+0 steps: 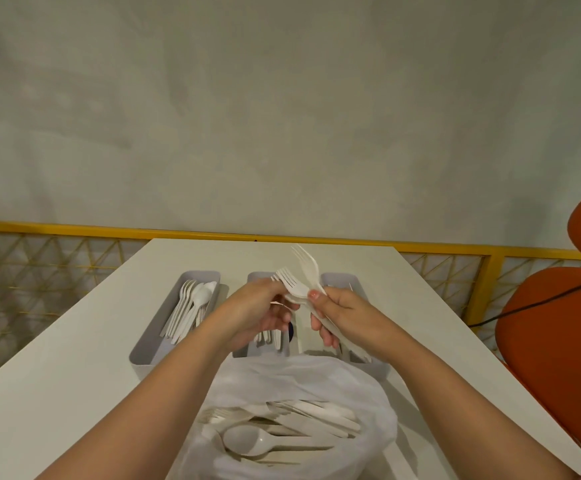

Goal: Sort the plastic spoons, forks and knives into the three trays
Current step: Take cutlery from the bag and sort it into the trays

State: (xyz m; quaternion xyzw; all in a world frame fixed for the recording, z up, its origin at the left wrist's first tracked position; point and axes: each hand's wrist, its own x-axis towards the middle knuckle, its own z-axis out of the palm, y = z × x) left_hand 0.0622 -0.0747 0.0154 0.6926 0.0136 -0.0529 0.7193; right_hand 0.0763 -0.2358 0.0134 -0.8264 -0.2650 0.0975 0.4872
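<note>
The right hand [342,315] gripped a small bundle of white forks [297,287] by the handles, its fingers curled round them and its thumb pressed flat on the necks, so that the tines fanned up and away past the thumb while the handle ends stuck out below the palm. The left hand [256,311] met the bundle from the other side, its curled fingertips pinching the forks just below the tines. Both hands hung above the middle tray [259,276], largely hiding it. The left tray [150,344] held white cutlery, spoon bowls showing among it; the right tray [336,279] was mostly hidden. Nearer the person, an open plastic bag [316,379] on the table [74,358] held more cutlery, including a spoon [247,439].
</note>
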